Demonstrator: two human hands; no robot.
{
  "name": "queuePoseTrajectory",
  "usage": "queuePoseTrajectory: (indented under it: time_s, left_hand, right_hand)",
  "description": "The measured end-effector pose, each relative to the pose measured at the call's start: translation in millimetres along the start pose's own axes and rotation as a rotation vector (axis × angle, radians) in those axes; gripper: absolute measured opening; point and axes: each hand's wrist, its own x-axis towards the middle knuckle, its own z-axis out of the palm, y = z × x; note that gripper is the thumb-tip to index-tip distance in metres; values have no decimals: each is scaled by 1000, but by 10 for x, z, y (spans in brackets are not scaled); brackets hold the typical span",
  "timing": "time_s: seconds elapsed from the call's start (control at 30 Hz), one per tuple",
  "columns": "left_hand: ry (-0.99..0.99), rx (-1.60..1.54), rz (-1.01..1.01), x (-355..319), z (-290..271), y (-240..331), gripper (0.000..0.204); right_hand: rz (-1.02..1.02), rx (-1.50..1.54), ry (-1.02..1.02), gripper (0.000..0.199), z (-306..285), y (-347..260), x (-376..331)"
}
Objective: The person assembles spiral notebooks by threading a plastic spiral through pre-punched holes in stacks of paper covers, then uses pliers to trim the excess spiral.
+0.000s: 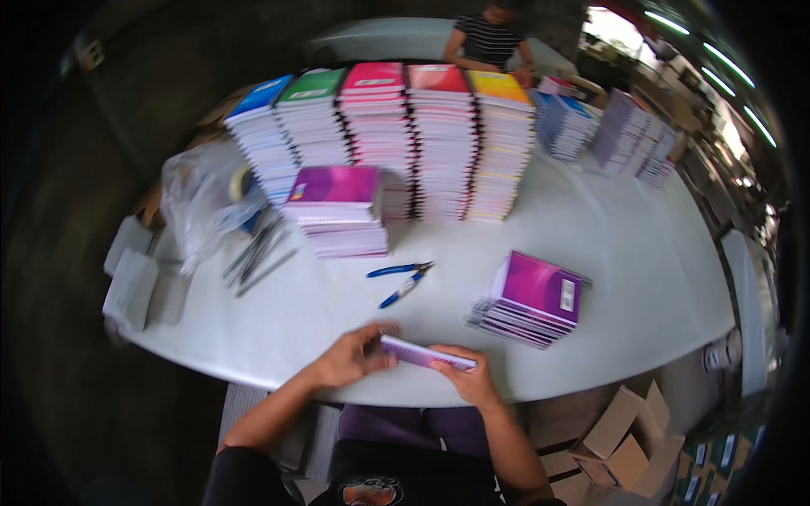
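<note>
Work looks partway: five tall stacks (pixel 375 118), well beyond fingers, seem done; notebook (pixel 413 350) in hand sits in neither purple pile, so seems unfinished. Low purple pile (pixel 533 282) on bench (pixel 641 329) right of fingers; taller purple pile (pixel 336 185) beyond them, to left. Notebook between hands, over near edge of bench. Right hand (pixel 466 373): fingers closed on its right end. Left hand (pixel 350 356): fingers curved round left end, blurred; gripping or merely near, cannot tell. Cutters (pixel 418 274) just beyond fingers, unheld, handles spread.
</note>
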Motion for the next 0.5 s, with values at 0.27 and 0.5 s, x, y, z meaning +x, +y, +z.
queuePoseTrajectory:
  time_s: [0.27, 0.5]
  left_hand:
    - [180, 69, 98, 132, 53, -207, 18]
    - [72, -212, -62, 89, 268, 330, 25]
  right_hand:
    - [85, -504, 938, 29, -330, 417, -2052]
    - [1561, 21, 872, 26, 677, 2003, -4874]
